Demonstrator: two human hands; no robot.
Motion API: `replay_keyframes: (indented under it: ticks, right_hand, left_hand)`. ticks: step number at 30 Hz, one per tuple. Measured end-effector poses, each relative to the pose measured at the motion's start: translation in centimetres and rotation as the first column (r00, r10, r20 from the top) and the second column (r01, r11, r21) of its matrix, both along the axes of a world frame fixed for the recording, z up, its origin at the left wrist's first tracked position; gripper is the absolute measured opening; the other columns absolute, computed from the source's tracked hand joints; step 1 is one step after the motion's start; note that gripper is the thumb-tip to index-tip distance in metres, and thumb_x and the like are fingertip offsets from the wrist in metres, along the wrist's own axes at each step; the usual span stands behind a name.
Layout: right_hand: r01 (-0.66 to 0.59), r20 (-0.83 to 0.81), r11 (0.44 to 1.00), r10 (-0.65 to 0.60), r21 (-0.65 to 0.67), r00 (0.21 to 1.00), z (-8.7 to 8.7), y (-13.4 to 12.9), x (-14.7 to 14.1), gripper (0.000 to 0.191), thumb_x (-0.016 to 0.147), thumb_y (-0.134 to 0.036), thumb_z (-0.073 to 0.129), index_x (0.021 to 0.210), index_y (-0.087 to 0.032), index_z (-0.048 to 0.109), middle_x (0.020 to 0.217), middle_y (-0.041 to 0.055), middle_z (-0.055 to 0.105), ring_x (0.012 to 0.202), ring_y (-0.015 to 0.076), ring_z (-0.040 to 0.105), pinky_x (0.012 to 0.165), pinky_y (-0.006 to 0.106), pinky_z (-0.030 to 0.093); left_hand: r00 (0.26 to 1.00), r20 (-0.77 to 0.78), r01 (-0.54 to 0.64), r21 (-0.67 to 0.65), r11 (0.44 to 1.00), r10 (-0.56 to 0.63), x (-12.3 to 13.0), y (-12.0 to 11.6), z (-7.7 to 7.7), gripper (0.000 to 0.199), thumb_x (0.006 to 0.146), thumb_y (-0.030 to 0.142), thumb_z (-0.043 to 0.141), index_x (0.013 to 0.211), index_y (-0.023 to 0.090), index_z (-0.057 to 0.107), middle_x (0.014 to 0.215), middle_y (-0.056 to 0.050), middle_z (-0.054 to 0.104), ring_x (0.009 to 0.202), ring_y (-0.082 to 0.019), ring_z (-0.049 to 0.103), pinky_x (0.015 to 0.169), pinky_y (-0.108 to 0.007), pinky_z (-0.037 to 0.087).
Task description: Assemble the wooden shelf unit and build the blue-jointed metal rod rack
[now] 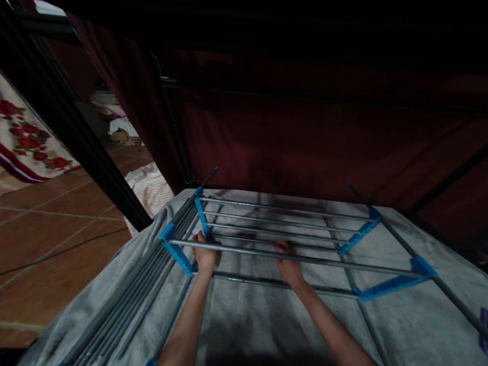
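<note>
A rack frame of grey metal tubes (263,252) with blue plastic brackets (394,287) lies on a grey blanket (244,325). Beside the left blue bracket, my left hand (205,252) reaches under the front upper tube, its fingers partly hidden and curled; what they hold cannot be made out. My right hand (288,262) is curled near the middle of the frame, between the front tubes and the rear ones. Its fingers are bent, and whether they grip a tube is unclear. Several loose tubes (129,295) lie side by side left of the frame.
Dark red curtains (305,147) hang behind the blanket. A black post (76,127) slants down at the left. Beyond it are a tiled floor (76,218) with a cable, a striped cloth (148,188) and a floral cloth (30,137). A purple object (483,325) sits at the right edge.
</note>
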State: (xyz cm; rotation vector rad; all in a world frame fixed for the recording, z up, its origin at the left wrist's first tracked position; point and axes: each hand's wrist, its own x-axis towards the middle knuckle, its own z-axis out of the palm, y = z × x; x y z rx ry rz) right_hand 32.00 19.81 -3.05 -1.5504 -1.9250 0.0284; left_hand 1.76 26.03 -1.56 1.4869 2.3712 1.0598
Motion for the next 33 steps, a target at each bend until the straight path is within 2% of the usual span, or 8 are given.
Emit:
replay_keyframes:
  ticks: [3,6,10,14,25,33]
  right_hand:
    - [0.053,0.167,0.996,-0.04,-0.074,0.985,-0.8,2.5,-1.2,0.037,0.088,-0.009,0.045,0.115,-0.026,0.064,0.116,0.0049,0.067,0.109,0.023,0.059,0.093,0.038,0.046]
    - [0.087,0.277,0.993,-0.061,-0.08,0.959,-1.7,4.2,-1.8,0.027,0.091,-0.014,0.049,0.11,-0.027,0.063,0.108,0.0036,0.068,0.105,0.0248,0.057,0.09,0.04,0.043]
    - [-0.022,0.296,0.997,0.043,-0.074,0.954,-3.0,5.4,-1.6,0.023,0.093,-0.012,0.048,0.101,-0.026,0.065,0.103,0.0029,0.067,0.103,0.0239,0.056,0.089,0.039,0.042]
    - [-0.098,0.261,0.992,0.116,-0.081,0.958,-3.8,5.7,-1.0,0.028,0.094,-0.012,0.043,0.106,-0.026,0.065,0.108,0.0024,0.066,0.105,0.0225,0.057,0.09,0.037,0.045]
    - [-0.084,0.21,0.993,0.1,-0.086,0.972,-2.4,5.3,-1.0,0.03,0.093,-0.012,0.045,0.104,-0.028,0.068,0.108,0.0034,0.07,0.105,0.0254,0.06,0.092,0.041,0.045]
    - [-0.091,0.2,0.993,0.103,-0.069,0.974,-2.6,5.3,-1.0,0.031,0.092,-0.011,0.047,0.106,-0.028,0.069,0.108,0.0047,0.07,0.104,0.0261,0.06,0.094,0.041,0.044]
  left_hand:
    - [0.999,-0.034,-0.002,-0.124,0.992,-0.002,-0.8,1.3,-0.5,0.038,0.082,0.02,0.055,0.12,0.012,0.057,0.109,-0.015,0.061,0.103,-0.029,0.059,0.09,-0.038,0.046]
    - [0.997,-0.083,-0.005,-0.187,0.982,-0.01,-1.3,2.0,-0.8,0.027,0.084,0.019,0.052,0.109,0.013,0.062,0.102,-0.015,0.063,0.104,-0.03,0.058,0.089,-0.037,0.044]
    - [0.99,-0.136,-0.009,-0.241,0.971,-0.024,-1.7,2.6,-1.1,0.025,0.084,0.021,0.051,0.103,0.014,0.065,0.1,-0.015,0.064,0.103,-0.031,0.058,0.087,-0.038,0.043]
    - [0.986,-0.161,-0.016,-0.277,0.961,-0.03,-1.9,3.0,-1.4,0.026,0.084,0.022,0.051,0.103,0.013,0.067,0.098,-0.015,0.065,0.1,-0.03,0.059,0.087,-0.037,0.042]
    - [0.983,-0.18,-0.036,-0.291,0.956,-0.018,-1.6,2.8,-0.8,0.033,0.09,0.032,0.05,0.11,0.013,0.068,0.108,-0.017,0.067,0.104,-0.031,0.058,0.083,-0.037,0.042]
    - [0.985,-0.173,-0.048,-0.297,0.954,-0.004,-1.4,2.9,-0.8,0.032,0.091,0.032,0.05,0.11,0.013,0.069,0.107,-0.017,0.067,0.104,-0.032,0.059,0.081,-0.037,0.042]
